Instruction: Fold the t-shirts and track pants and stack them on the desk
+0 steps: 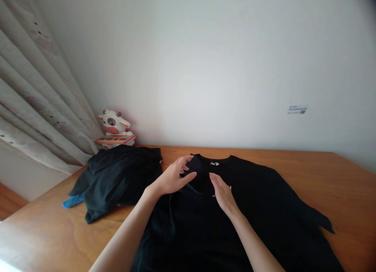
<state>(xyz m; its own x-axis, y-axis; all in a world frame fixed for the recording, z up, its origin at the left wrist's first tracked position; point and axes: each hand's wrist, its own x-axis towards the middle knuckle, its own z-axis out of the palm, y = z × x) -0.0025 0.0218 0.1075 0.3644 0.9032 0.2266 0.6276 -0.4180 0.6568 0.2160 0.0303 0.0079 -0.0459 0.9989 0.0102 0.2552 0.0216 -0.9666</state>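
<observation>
A black T-shirt [258, 209] is spread front up on the wooden table [311, 166], its neckline turned to the far edge and its body run out of view at the near one; one short sleeve [319, 217] is pointed toward the right edge, while the opposite sleeve cannot be made out behind the arm. The left hand [176, 176] is held open over the shoulder beside the collar, thumb and fingers parted, with nothing seen gripped. The right hand [222, 190] is poised above the chest, fingers loosely bent; whether any cloth is pinched by it cannot be told, nor whether the shirt is touched by either. Work around the collar seems to be in hand. It is probably best done with the neck print [214, 163] kept as a centre mark, the cloth being pressed outward with flat palms so that the creases on the left side are eased without the neckline being stretched. The soft knit is likely to be dragged askew if pulled from one side only. The dark garment heap [117, 182], by the far left corner near the cow toy [114, 127], is best left clear of the sweep.
</observation>
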